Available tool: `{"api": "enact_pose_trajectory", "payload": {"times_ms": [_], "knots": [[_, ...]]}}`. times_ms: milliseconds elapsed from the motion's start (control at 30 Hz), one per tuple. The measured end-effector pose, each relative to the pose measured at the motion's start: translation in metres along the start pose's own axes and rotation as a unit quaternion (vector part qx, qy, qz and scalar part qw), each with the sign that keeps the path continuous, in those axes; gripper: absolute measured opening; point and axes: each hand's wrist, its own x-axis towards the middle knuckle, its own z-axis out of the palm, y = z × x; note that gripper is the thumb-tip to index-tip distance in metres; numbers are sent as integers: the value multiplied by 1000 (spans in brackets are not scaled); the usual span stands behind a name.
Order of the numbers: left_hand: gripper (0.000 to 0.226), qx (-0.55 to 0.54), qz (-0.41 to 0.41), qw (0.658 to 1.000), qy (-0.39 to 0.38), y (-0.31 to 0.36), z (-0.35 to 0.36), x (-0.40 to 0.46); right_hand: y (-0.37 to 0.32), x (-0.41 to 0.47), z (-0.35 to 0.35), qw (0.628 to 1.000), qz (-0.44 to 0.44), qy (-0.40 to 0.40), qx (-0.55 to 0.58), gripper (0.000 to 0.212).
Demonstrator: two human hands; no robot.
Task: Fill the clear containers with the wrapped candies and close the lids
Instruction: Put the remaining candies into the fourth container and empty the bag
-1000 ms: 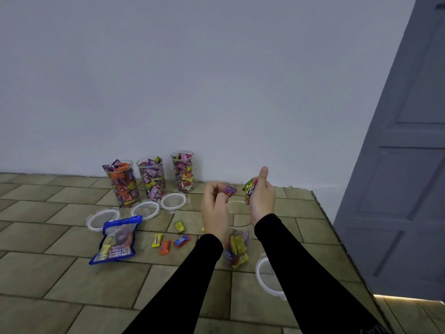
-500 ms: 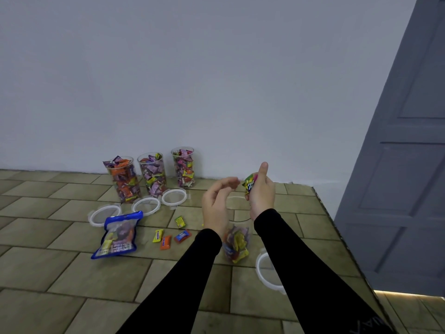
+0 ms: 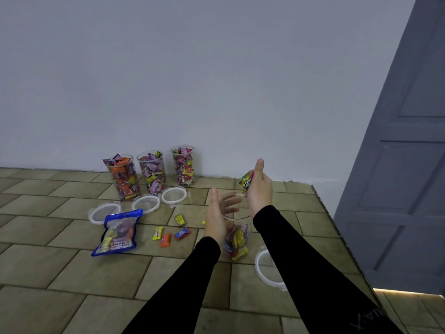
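On the far left, the blue candy bag (image 3: pixel 117 233) lies on the tiled floor (image 3: pixel 48 273) with its top open, and more sweets could slide out if it gets bumped. Behind it stand three full containers (image 3: pixel 151 172) by the wall, with their three lids (image 3: pixel 147 204) lying flat in front (not one is on yet). The sweets are heaped over the rims, so I think a lid might not press down well.

A few loose candies (image 3: pixel 165 239) lie near the person's left arm, which could knock them away.

The left hand (image 3: pixel 218 216) is wide open, holding nothing, fingers spread beside the rim of the fourth container (image 3: pixel 237 239). That one is only partly full, and a nudge could tip it.

The right hand (image 3: pixel 258 186) holds candy wrappers (image 3: pixel 246 182) in a closed grip above the container. A drop from up there could miss the opening.

How many sweets are in that fist I cannot tell. The clear rim is hard to see, and the right arm covers part of the fourth lid (image 3: pixel 263 268).
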Motion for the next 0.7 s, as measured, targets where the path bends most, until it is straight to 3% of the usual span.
{"api": "enact_pose_trajectory", "payload": {"times_ms": [233,467,600,700], "knots": [[77,-17,-9,1000,6,-3,-1,2,0,-2,0,996,-29,-75,-39,52],[75,-21,-11,1000,6,-4,-1,3,-6,-7,-6,991,-16,-134,-5,30],[72,-19,-11,1000,10,-5,-1,5,-6,-7,-7,989,-11,-142,26,36],[74,-31,-13,999,3,-6,-1,6,-7,-7,-7,988,-2,-152,42,29]]}}
